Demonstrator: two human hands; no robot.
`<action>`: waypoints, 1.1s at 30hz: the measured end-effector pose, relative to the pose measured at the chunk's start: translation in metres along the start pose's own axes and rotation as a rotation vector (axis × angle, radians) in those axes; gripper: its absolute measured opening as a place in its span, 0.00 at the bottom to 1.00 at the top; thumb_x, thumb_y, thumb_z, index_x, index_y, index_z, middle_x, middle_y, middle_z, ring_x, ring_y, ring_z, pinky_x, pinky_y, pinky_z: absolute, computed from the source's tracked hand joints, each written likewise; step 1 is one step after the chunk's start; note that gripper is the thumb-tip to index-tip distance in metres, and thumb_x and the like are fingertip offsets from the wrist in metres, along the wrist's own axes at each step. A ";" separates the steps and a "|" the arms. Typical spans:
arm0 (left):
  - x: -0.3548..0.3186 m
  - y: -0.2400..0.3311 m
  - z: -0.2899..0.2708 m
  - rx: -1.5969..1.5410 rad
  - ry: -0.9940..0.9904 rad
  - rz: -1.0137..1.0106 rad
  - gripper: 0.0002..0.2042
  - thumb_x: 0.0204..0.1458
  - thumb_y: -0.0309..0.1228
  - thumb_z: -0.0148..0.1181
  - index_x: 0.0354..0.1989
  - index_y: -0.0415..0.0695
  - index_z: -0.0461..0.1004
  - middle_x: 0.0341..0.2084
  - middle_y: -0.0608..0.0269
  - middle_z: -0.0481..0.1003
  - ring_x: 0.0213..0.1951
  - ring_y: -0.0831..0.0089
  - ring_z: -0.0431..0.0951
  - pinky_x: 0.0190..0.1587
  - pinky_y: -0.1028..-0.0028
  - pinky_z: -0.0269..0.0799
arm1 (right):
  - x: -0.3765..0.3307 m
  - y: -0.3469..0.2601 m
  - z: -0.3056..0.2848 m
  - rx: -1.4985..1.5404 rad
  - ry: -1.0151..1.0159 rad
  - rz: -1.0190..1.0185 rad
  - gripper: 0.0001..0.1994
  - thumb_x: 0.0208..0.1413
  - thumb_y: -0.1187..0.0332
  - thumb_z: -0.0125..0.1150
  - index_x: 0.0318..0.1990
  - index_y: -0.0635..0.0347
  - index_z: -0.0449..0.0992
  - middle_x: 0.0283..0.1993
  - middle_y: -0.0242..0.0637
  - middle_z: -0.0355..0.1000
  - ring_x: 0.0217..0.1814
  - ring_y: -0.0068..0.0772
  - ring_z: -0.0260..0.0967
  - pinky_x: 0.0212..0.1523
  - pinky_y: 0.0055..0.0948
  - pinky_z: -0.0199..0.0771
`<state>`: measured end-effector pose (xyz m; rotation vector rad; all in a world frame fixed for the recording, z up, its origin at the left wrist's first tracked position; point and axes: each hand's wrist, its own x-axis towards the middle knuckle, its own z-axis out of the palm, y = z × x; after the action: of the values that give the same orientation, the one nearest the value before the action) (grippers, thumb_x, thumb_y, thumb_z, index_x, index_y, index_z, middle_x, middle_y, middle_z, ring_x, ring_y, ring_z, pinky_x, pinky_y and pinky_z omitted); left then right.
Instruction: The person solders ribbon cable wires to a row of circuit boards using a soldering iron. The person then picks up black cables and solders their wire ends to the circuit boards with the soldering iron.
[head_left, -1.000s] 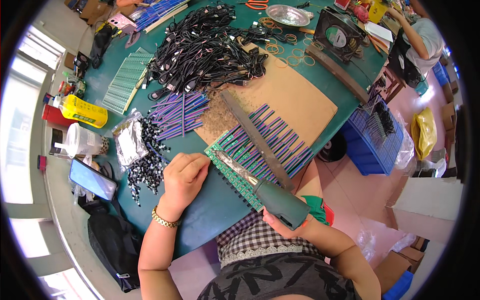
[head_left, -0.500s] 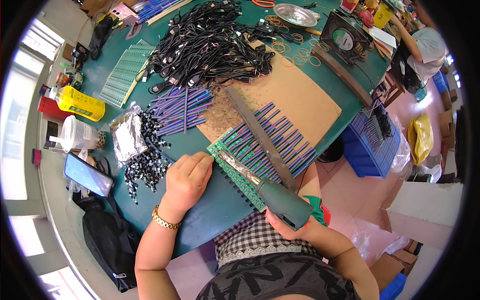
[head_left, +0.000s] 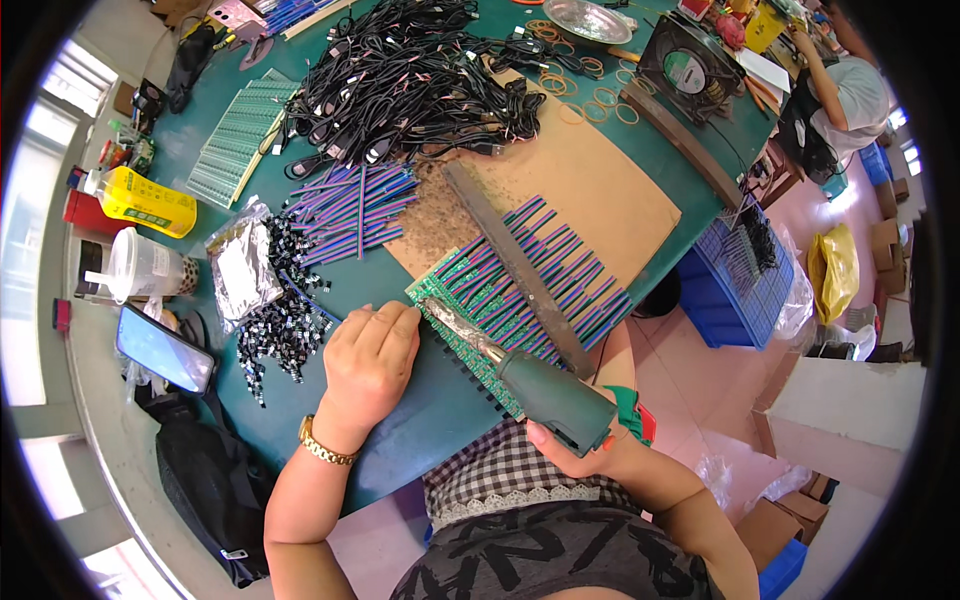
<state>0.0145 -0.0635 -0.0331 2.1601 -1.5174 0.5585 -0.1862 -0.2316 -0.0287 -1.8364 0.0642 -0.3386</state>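
My right hand [head_left: 570, 455] grips a soldering iron [head_left: 555, 400] with a dark green body and a scorched metal barrel. Its tip reaches the upper left end of a green circuit board panel [head_left: 470, 368]. Purple-black flat wire strips [head_left: 590, 290] fan out from the panel, and a rusty metal bar [head_left: 515, 265] lies across them. Beside the panel's left end, my left hand [head_left: 368, 360] is closed with its fingertips at the edge. Whatever those fingers pinch is hidden. A gold watch [head_left: 328, 445] circles the left wrist.
Small black connectors [head_left: 265, 350] are heaped left of my left hand, near more wire strips [head_left: 350, 210]. Black cables [head_left: 400, 90] pile up behind, partly over cardboard [head_left: 600, 180]. A fan [head_left: 690, 75] and second bar [head_left: 685, 145] sit right. Another person [head_left: 850, 95] works at far right.
The whole view has shifted slightly, so everything appears a little further left. Both hands and the soldering iron keep nearly the same place at the panel.
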 end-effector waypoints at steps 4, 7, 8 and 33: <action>0.001 0.001 -0.002 0.025 -0.011 0.004 0.13 0.38 0.18 0.67 0.35 0.40 0.76 0.31 0.59 0.76 0.29 0.62 0.76 0.37 0.68 0.76 | -0.002 0.002 -0.001 -0.022 -0.017 -0.016 0.15 0.46 0.74 0.66 0.43 0.66 0.73 0.31 0.36 0.72 0.26 0.31 0.71 0.29 0.26 0.71; 0.002 0.001 -0.003 0.035 -0.013 0.011 0.13 0.38 0.19 0.67 0.35 0.39 0.76 0.31 0.59 0.76 0.28 0.62 0.76 0.36 0.68 0.76 | -0.001 0.002 -0.002 -0.059 -0.030 -0.039 0.15 0.46 0.75 0.67 0.43 0.66 0.73 0.30 0.37 0.71 0.26 0.31 0.71 0.28 0.26 0.71; 0.002 0.001 -0.002 0.036 -0.011 0.011 0.13 0.38 0.19 0.67 0.35 0.39 0.76 0.31 0.59 0.76 0.28 0.62 0.76 0.36 0.68 0.76 | -0.001 0.000 -0.001 -0.046 -0.025 -0.029 0.15 0.45 0.75 0.67 0.42 0.66 0.73 0.31 0.37 0.71 0.26 0.32 0.71 0.28 0.26 0.71; 0.002 0.003 -0.004 0.031 -0.056 0.011 0.11 0.39 0.18 0.65 0.34 0.37 0.76 0.31 0.57 0.76 0.26 0.64 0.77 0.30 0.70 0.73 | -0.010 0.004 -0.001 -0.191 0.017 -0.127 0.14 0.44 0.74 0.68 0.40 0.65 0.75 0.32 0.39 0.71 0.26 0.36 0.72 0.27 0.27 0.72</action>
<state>0.0116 -0.0635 -0.0285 2.2091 -1.5605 0.5327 -0.1955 -0.2315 -0.0340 -2.0322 -0.0094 -0.4501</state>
